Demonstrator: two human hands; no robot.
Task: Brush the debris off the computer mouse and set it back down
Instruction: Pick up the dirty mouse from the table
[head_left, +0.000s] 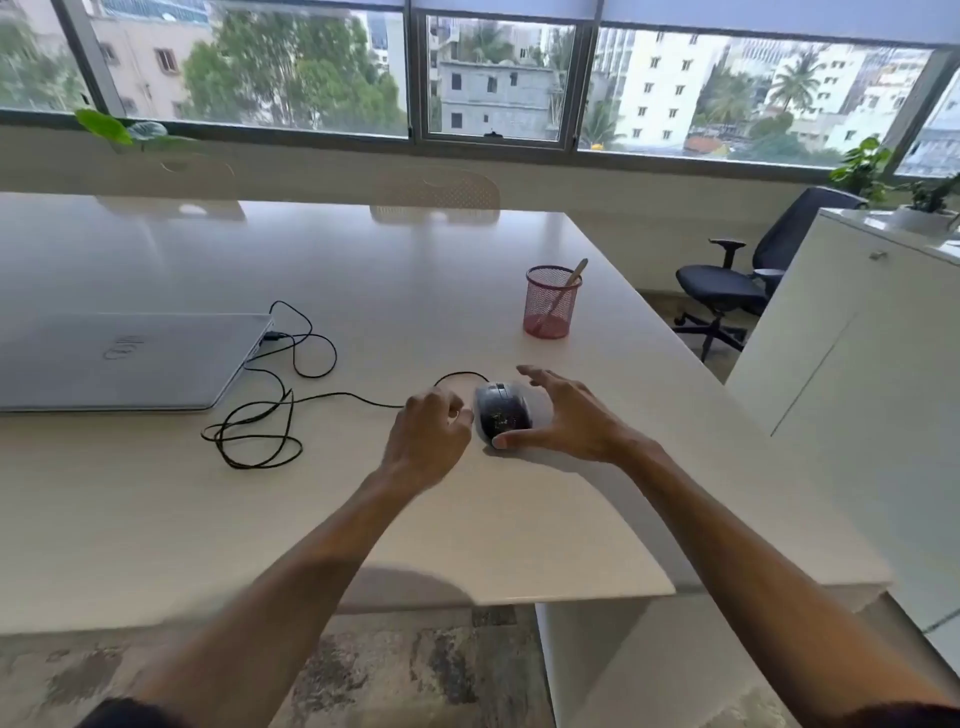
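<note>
While resting on the pale bench (311, 509) between both hands, dark glossy corded mouse (503, 415): right hand (563, 418) spread wide, thumb touching; left hand (428, 434) curled beside, empty. Still at pickup; needs lifting, then brushing.

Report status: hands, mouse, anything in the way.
Left hand curled, beside the mouse, holding nothing visible. Right hand open, thumb at its near edge. Mouse on the table. Cable trails left, clear.

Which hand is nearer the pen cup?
Right. The right hand is spread beside the mouse, directly in front of the pen cup. The left hand is on the mouse's far side, further from it.
</note>
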